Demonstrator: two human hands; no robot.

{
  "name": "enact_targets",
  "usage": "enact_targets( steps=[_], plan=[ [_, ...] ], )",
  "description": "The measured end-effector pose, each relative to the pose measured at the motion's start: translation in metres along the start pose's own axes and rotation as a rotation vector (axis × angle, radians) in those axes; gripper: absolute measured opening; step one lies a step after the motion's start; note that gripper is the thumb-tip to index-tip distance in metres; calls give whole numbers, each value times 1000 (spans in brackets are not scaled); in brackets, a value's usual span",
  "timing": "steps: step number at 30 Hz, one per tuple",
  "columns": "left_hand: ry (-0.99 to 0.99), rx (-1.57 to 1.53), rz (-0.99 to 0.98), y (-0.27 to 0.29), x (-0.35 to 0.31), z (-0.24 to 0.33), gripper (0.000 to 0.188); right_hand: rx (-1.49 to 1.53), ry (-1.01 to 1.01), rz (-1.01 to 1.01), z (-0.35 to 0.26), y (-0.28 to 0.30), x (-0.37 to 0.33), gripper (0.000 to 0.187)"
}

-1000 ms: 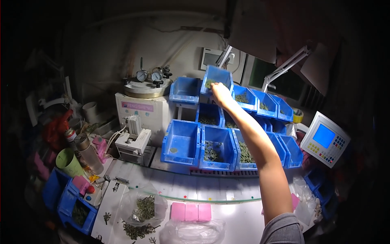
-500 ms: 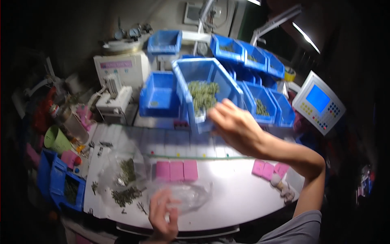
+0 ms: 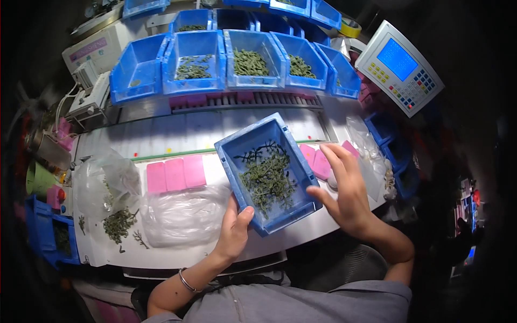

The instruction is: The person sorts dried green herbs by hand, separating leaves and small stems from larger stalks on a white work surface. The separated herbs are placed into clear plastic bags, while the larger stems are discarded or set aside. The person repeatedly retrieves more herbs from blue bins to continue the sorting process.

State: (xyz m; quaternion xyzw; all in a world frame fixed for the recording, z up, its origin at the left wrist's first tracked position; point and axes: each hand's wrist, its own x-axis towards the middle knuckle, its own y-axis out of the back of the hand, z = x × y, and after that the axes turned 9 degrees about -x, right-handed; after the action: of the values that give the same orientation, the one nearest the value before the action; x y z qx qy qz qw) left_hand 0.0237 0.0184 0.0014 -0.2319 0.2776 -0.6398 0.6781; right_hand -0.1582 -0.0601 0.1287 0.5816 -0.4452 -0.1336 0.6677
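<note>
A blue plastic bin (image 3: 285,219) is tilted toward me above the front of the white table. It holds a heap of small green branched pieces (image 3: 264,177). My left hand (image 3: 235,230) grips the bin's near left corner, thumb on the outside. Beside the bin's right wall, my right hand (image 3: 347,196) has its fingers spread and holds nothing; I cannot tell whether its thumb touches the rim. To the left of the bin lies a crumpled clear plastic bag (image 3: 183,220), just in front of a row of pink blocks (image 3: 175,173).
More green pieces (image 3: 119,225) lie loose at the table's left, by another clear bag (image 3: 102,185). A rack of blue bins (image 3: 194,82) runs along the back. On the right stand a white control panel with a blue screen (image 3: 397,67) and more pink blocks (image 3: 322,164).
A blue bin with green pieces, seen up at the rack before, is now held close to me. My left hand has moved onto it; my right has come down from the rack. The view has dipped.
</note>
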Motion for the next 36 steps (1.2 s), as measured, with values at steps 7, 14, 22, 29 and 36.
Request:
enact_targets(
  steps=[7, 14, 22, 29, 36],
  plan=[
    [107, 26, -64, -9, 20, -39, 44, 501, -390, -389, 51, -21, -5, 28],
    [41, 298, 46, -8, 24, -50, 34, 305, -267, -453, 36, -19, 27, 28],
    [-171, 694, 72, -8, -3, -36, 75, -81, 148, -334, -11, -46, 33, 18],
    [-333, 939, 36, 0, -16, -39, 80, -298, 444, -208, -30, -60, 27, 19],
    [-359, 964, 3, 8, -18, -42, 83, -526, 493, -356, -46, -44, 26, 17]
  ],
)
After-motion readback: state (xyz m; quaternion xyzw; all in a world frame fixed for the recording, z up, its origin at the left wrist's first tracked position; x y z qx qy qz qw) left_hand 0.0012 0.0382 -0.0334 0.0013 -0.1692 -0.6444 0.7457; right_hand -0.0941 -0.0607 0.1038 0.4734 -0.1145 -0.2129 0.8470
